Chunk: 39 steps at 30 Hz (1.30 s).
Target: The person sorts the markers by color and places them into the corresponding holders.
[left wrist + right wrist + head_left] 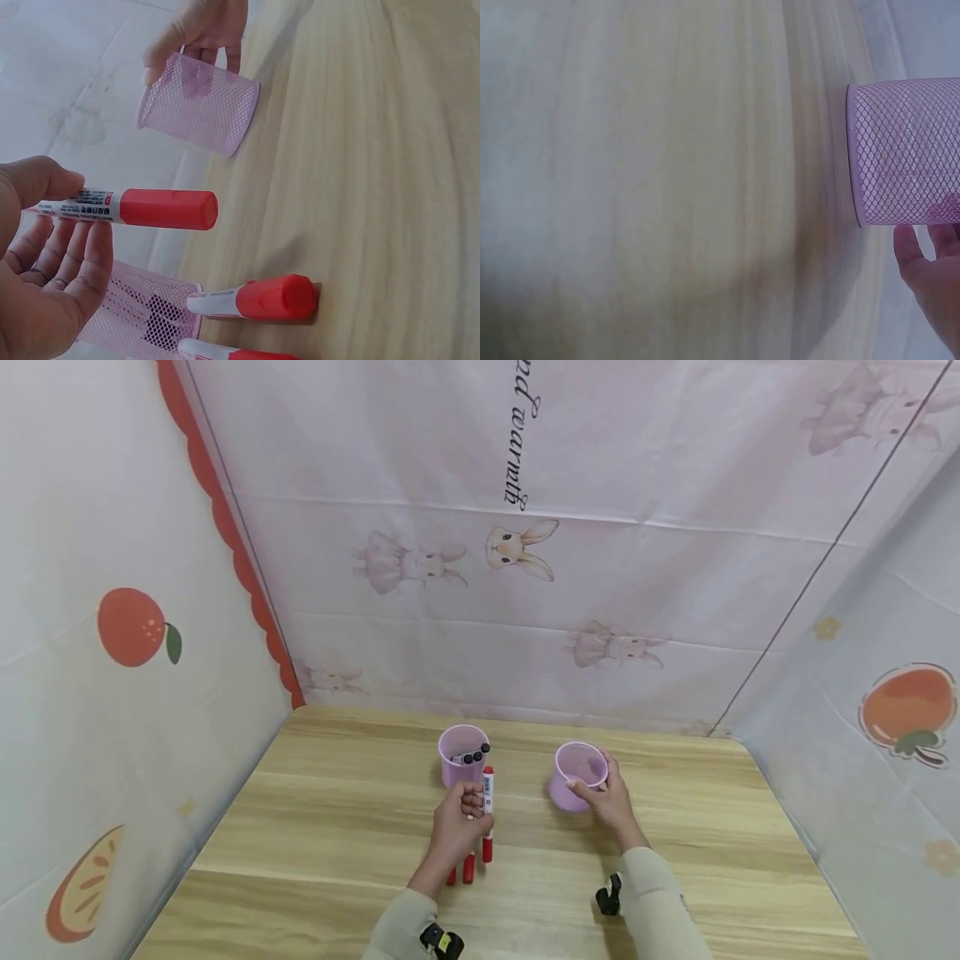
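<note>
Between thumb and fingers, my left hand (pixel 457 822) pinches a red-capped whiteboard marker (pixel 169 208), held above the table in the left wrist view. Two more red markers (pixel 277 298) lie on the wood below it, partly hidden by that hand in the head view. Just beyond stands a pink mesh pen cup (pixel 452 771) with several black-tipped markers (pixel 472 757) inside. Over to the right, my right hand (pixel 617 802) grips a second pink mesh pen cup (pixel 564 792), thumb at the rim and fingers around its side. No marker shows inside this one.
The light wooden table (pixel 337 827) runs back to a pink curtain (pixel 450 652) with rabbit prints. White fabric walls (pixel 60 710) with fruit prints close in the left and right sides. Black wrist mounts (pixel 609 895) sit at both sleeves.
</note>
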Motion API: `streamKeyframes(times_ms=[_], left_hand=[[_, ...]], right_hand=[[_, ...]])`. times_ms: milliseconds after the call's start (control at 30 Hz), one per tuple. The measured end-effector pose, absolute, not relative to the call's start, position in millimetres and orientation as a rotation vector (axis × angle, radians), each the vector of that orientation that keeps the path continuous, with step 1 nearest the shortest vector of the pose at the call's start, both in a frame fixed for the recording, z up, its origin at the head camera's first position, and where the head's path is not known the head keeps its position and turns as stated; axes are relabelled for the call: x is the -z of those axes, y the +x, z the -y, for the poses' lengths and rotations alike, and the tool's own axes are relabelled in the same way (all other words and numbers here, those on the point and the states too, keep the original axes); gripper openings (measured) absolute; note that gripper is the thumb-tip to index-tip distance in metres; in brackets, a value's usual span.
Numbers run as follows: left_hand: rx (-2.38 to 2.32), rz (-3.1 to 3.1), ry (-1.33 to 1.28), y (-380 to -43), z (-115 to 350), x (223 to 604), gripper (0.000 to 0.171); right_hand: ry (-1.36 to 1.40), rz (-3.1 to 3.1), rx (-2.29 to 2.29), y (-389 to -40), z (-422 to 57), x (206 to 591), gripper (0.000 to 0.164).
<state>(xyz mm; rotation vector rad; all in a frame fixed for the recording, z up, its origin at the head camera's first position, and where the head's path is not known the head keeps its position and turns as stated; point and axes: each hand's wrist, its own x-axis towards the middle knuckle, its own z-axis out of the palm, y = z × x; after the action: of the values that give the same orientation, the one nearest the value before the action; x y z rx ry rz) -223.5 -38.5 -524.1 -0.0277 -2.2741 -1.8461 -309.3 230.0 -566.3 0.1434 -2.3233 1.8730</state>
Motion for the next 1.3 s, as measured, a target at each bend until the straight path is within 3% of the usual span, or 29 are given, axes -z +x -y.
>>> streamKeyframes(times_ms=[200,500,800,1300], left_hand=[[1.849,2.242,-0.061,-229.5,35.2,521.1,0.045],[1.91,2.205,-0.167,-225.8,25.9,482.3,0.037],[1.678,2.208,-0.181,-254.9,11.5,527.8,0.026],[1.571,2.426,-0.1,-256.6,-3.2,541.8,0.022]], right_hand=[[0.153,2.312,-1.881,-309.2,-230.4,568.8,0.084],[0.166,2.293,-1.881,-308.5,-229.5,569.3,0.083],[0.155,2.325,-1.895,-307.0,-232.8,566.0,0.085],[0.167,2.304,-1.895,-310.0,-229.7,569.0,0.082]])
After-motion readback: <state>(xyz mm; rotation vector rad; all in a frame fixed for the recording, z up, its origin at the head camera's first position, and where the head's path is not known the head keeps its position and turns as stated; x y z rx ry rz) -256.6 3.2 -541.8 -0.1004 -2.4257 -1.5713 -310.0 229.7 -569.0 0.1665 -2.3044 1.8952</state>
